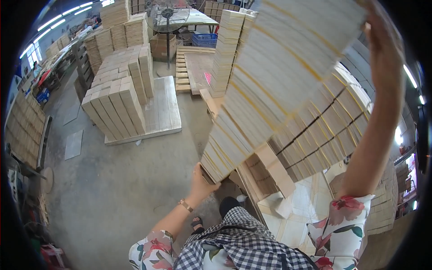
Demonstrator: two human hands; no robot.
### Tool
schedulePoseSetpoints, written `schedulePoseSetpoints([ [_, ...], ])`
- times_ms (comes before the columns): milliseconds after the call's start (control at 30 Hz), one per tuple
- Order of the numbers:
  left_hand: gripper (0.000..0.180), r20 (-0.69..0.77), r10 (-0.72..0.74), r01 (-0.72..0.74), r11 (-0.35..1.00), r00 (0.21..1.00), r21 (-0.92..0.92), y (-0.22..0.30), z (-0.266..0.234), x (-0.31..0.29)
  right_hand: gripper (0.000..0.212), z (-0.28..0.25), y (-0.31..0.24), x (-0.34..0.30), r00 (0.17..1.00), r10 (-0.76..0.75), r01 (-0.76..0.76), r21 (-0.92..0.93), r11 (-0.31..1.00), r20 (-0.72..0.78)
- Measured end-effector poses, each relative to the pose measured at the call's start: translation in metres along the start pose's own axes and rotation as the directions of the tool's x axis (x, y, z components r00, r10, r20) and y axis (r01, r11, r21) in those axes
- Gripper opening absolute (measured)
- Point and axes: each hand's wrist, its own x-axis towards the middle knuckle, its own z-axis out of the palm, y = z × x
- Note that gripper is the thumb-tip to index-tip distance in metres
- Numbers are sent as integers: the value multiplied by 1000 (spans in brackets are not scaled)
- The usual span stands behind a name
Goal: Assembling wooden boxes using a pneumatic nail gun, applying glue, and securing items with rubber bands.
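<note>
A long, tightly pressed stack of thin pale boards [274, 76] with yellowish streaks slants from low centre to the upper right, held between my two hands. Its lower end rests in my left hand [202, 183], the fingers closed around the bottom. Raised high at the right, my right hand [382, 42] presses on the stack's upper end, with most of its fingers hidden or at the dark rim. Behind the held stack stand rows of similar stacked boards [321, 126]. Just below it is an open brown cardboard box [274, 168].
To the left, pale block-like stacks [114, 105] stand on a low board platform [164, 105]. Further back are a standing fan [168, 13], a blue crate [204, 40] and a wooden pallet [182, 67]. A tall board column [226, 49] rises near the held stack.
</note>
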Motion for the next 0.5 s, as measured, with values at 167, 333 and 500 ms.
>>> schedulePoseSetpoints([
  [167, 91, -69, -16, 14, 999, 997, -40, -88, -2, 86, 39, 93, -107, 62, 767, 569, -566, 730, 383, 296],
  [333, 89, -22, -41, 41, 999, 999, 13, -111, 34, 190, 35, 168, -76, 44, 746, 502, -662, 562, 495, 437],
  [500, 81, -20, -73, 72, 995, 997, -62, -149, 80, 284, 40, 271, -50, 1, 849, 383, -528, 554, 643, 364],
])
